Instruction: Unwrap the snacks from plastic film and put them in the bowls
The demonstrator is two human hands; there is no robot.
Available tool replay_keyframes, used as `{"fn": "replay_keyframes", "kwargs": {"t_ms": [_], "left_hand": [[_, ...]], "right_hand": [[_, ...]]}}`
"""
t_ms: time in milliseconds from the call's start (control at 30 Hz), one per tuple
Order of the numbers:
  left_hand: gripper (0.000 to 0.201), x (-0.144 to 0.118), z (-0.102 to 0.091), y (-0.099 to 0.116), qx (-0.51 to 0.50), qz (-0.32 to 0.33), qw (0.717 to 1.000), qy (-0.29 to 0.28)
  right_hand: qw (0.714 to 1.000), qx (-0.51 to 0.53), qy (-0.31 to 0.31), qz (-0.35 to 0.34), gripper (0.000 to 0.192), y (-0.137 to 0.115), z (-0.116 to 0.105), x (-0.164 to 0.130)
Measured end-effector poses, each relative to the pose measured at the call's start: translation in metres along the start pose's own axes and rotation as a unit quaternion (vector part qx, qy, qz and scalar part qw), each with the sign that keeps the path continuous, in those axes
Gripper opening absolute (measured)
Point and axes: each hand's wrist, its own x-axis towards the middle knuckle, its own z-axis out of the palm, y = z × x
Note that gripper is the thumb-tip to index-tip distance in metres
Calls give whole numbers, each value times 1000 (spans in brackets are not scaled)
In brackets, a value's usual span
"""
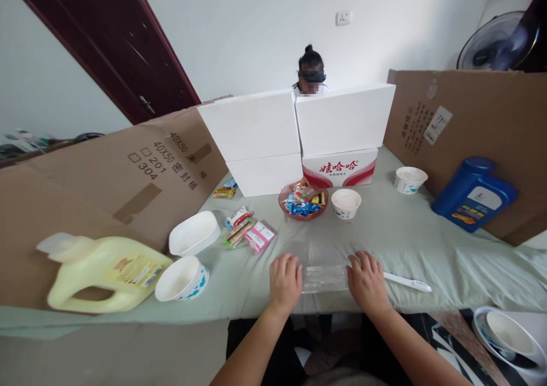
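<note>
My left hand (285,282) and my right hand (368,280) are at opposite sides of a clear, shiny plastic piece (325,279) on the cloth near the front edge. The fingers of both hands are bent around its sides; whether it is a bag or a box is hard to tell. Just right of my right hand lies a white plastic stick-like utensil (408,282), its near end hidden behind the hand. Beyond my hands stand a reddish bowl of wrapped snacks (285,205) and a white paper bowl (346,205). Several packaged snacks (258,236) lie ahead of my left hand.
Left are a yellow jug (141,261), a patterned paper bowl (188,289) and a white oval bowl (194,238). Another paper bowl (411,182) and a blue bottle (474,198) stand right. White boxes (256,124) and cardboard panels (98,181) border the table; a person (311,70) is behind.
</note>
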Motion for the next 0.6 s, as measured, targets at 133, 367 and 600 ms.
{"fn": "replay_keyframes", "kwargs": {"t_ms": [133,367,600], "left_hand": [[26,-13,6,28,-99,86,984,-123],[66,-32,26,4,-8,99,959,-265],[73,-29,12,6,18,50,974,-218]], "right_hand": [[986,84,-6,-146,35,-20,14,-12],[983,47,-147,-95,61,-4,33,-28],[988,-6,-144,61,49,31,12,-17]]}}
